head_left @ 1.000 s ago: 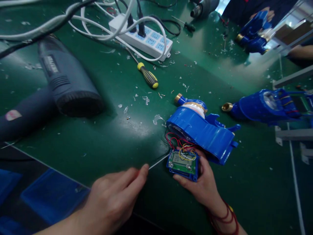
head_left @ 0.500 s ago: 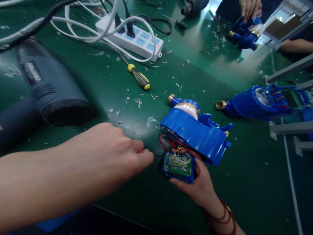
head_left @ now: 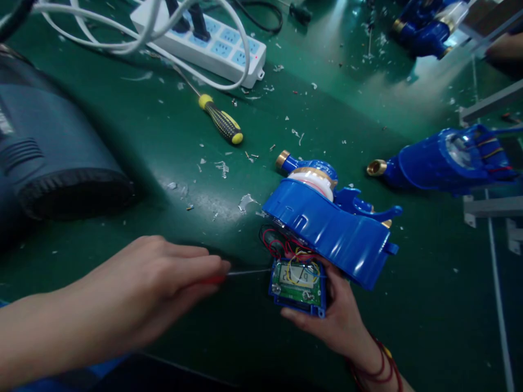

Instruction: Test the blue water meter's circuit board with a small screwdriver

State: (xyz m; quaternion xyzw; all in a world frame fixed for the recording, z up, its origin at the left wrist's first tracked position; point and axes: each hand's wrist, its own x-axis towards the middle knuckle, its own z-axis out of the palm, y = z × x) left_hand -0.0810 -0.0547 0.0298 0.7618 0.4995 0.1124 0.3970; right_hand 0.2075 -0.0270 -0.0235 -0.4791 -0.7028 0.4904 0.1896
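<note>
My right hand point(head_left: 333, 316) grips a small blue-framed circuit module with an LCD point(head_left: 297, 286). Red, yellow and black wires point(head_left: 281, 246) join the module to a blue water meter housing point(head_left: 327, 220) lying on the green mat. My left hand point(head_left: 151, 286) is closed round a thin screwdriver with a red handle point(head_left: 239, 274); its metal tip reaches the module's left edge.
A dark heat gun point(head_left: 53, 163) lies at the left. A yellow-and-black screwdriver point(head_left: 220, 122) and a white power strip point(head_left: 204, 38) with cables lie behind. Another blue meter point(head_left: 441, 163) rests at the right, a third point(head_left: 425, 27) at the far top. Plastic scraps litter the mat point(head_left: 163, 120).
My left hand swung in from the lower left, rose over the mat, then settled with the thin screwdriver's tip against the module's left edge. The right hand kept its hold.
</note>
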